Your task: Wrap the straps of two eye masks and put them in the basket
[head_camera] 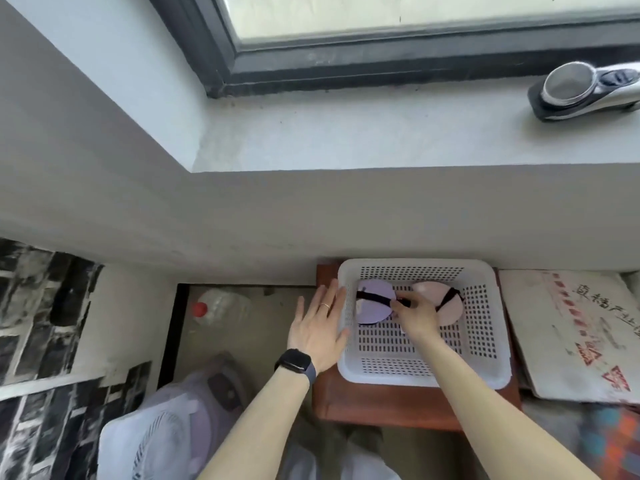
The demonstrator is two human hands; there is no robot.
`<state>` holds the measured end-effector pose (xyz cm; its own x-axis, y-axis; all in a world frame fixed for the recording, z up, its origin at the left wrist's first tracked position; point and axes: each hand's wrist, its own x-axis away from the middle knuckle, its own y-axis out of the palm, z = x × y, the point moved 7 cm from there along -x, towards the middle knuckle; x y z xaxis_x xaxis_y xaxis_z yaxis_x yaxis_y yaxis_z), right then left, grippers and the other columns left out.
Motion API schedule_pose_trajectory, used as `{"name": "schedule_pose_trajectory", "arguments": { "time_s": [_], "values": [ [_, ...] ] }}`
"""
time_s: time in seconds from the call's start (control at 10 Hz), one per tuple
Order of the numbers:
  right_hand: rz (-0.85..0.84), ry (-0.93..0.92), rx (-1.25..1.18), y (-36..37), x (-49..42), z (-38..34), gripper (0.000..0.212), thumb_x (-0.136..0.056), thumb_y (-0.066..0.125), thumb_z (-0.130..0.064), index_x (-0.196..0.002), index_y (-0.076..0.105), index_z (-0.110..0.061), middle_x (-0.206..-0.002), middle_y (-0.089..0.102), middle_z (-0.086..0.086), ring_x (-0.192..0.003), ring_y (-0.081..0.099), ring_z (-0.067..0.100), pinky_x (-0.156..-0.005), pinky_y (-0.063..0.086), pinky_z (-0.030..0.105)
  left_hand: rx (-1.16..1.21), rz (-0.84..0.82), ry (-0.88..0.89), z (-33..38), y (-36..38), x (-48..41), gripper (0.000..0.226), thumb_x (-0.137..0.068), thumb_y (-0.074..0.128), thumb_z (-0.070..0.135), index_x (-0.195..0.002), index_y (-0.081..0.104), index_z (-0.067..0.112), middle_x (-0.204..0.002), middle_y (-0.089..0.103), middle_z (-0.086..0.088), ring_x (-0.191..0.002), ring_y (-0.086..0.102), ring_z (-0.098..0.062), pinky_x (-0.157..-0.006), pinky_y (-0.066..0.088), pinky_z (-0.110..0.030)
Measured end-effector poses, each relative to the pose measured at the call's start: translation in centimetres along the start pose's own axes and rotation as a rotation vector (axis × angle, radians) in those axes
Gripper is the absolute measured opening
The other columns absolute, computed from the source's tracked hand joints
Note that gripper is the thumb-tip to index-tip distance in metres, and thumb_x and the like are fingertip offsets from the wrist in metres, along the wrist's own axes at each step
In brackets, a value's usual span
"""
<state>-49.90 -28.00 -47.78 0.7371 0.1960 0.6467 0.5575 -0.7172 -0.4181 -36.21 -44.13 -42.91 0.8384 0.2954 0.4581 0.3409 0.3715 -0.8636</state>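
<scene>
A white perforated plastic basket (481, 344) sits on a small reddish-brown table (381, 407). Inside it, near the far wall, lie a pale lilac eye mask (372, 308) on the left and a pale pink eye mask (446, 301) on the right, each with a black strap wound across it. My right hand (414, 315) reaches into the basket between the two masks, its fingertips pinched on the lilac mask's strap. My left hand (317, 329), wearing a ring and a dark watch, rests flat against the basket's left outer wall with fingers spread.
A grey wall and windowsill rise behind the table, with a grey-and-white device (581, 90) on the sill. A printed cardboard sheet (571, 330) lies right of the basket. Left and below stand a clear bottle with a red cap (216, 306) and a white fan (156, 441).
</scene>
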Motion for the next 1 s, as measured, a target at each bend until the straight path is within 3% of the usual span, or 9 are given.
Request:
{"name": "schedule_pose_trajectory", "arguments": {
  "time_s": [0.2, 0.3, 0.4, 0.5, 0.6, 0.7, 0.8, 0.9, 1.0],
  "values": [
    [0.089, -0.191, 0.42, 0.9, -0.3, -0.3, 0.031, -0.099, 0.053, -0.024, -0.125, 0.062, -0.01, -0.127, 0.061, 0.02, -0.103, 0.062, 0.039, -0.08, 0.049, 0.039, -0.054, 0.012, 0.057, -0.4, 1.3, -0.6, 0.075, -0.098, 0.027, 0.05, -0.156, -0.008, 0.02, -0.165, -0.013, 0.004, -0.153, -0.007, -0.016, -0.123, 0.0, -0.051],
    [0.176, -0.299, 0.581, 1.0, 1.2, -0.5, 0.034, -0.097, 0.052, -0.021, -0.126, 0.057, -0.004, -0.135, 0.054, 0.023, -0.123, 0.049, 0.045, -0.099, 0.042, 0.05, -0.076, -0.008, 0.055, -0.2, 1.1, -0.5, 0.075, -0.099, 0.026, 0.049, -0.155, -0.014, 0.019, -0.164, -0.017, 0.002, -0.152, -0.01, -0.017, -0.121, -0.004, -0.05],
    [0.147, -0.434, 0.721, 2.6, 3.3, -0.5, 0.04, -0.091, 0.055, -0.017, -0.13, 0.058, -0.007, -0.135, 0.055, 0.021, -0.123, 0.049, 0.044, -0.089, 0.051, 0.052, -0.096, -0.026, 0.053, 0.1, 0.8, -0.5, 0.076, -0.099, 0.026, 0.047, -0.153, -0.019, 0.018, -0.164, -0.02, 0.001, -0.152, -0.012, -0.018, -0.121, -0.005, -0.05],
    [-0.035, -0.368, 0.749, 4.9, 3.7, 0.7, 0.05, -0.095, 0.049, -0.022, -0.144, 0.048, -0.018, -0.151, 0.044, 0.013, -0.139, 0.039, 0.038, -0.095, 0.052, 0.051, -0.107, -0.034, 0.062, 0.4, 0.6, -0.6, 0.076, -0.099, 0.029, 0.046, -0.154, -0.016, 0.016, -0.164, -0.018, -0.001, -0.152, -0.009, -0.02, -0.121, -0.003, -0.05],
    [-0.14, -0.303, 0.826, 6.4, 3.1, 1.6, 0.06, -0.099, 0.039, -0.026, -0.157, 0.023, -0.019, -0.167, 0.016, 0.009, -0.154, 0.012, 0.028, -0.12, 0.027, 0.047, -0.132, -0.023, 0.073, 0.3, 0.5, -0.6, 0.076, -0.1, 0.029, 0.047, -0.155, -0.013, 0.014, -0.164, -0.016, -0.002, -0.153, -0.007, -0.021, -0.121, -0.001, -0.051],
    [-0.217, -0.23, 0.882, 6.8, 2.9, 1.2, 0.068, -0.099, 0.038, -0.031, -0.159, 0.009, -0.02, -0.169, 0.0, 0.005, -0.155, -0.001, 0.024, -0.123, 0.017, 0.047, -0.151, -0.05, 0.082, 0.1, 0.4, -0.7, 0.076, -0.1, 0.027, 0.049, -0.155, -0.015, 0.015, -0.164, -0.018, -0.002, -0.152, -0.009, -0.02, -0.121, -0.002, -0.051],
    [-0.243, -0.216, 0.864, 5.8, 3.7, -0.4, 0.069, -0.097, 0.042, -0.027, -0.158, 0.013, -0.018, -0.169, 0.008, 0.005, -0.155, 0.002, 0.024, -0.124, 0.016, 0.046, -0.134, -0.092, 0.092, -0.1, -0.2, -0.5, 0.076, -0.1, 0.027, 0.052, -0.155, -0.013, 0.016, -0.165, -0.015, -0.001, -0.153, -0.008, -0.02, -0.121, 0.001, -0.052],
    [-0.19, -0.271, 0.752, 3.4, 5.4, -2.7, 0.056, -0.098, 0.041, -0.02, -0.153, 0.034, -0.016, -0.16, 0.037, 0.008, -0.153, 0.016, 0.029, -0.116, 0.033, 0.046, -0.06, -0.132, 0.103, -0.2, -1.3, -0.7, 0.075, -0.099, 0.029, 0.052, -0.156, -0.008, 0.02, -0.166, -0.011, 0.001, -0.153, -0.006, -0.02, -0.121, 0.005, -0.053],
    [-0.112, -0.354, 0.731, 0.7, 7.7, -5.1, 0.049, -0.096, 0.042, -0.017, -0.144, 0.048, -0.014, -0.148, 0.053, 0.01, -0.149, 0.026, 0.033, -0.105, 0.045, 0.048, -0.046, -0.098, 0.126, -0.3, -3.3, 0.0, 0.075, -0.098, 0.035, 0.048, -0.157, -0.002, 0.021, -0.167, -0.007, -0.002, -0.153, -0.001, -0.023, -0.121, 0.009, -0.053]
  ]
}}
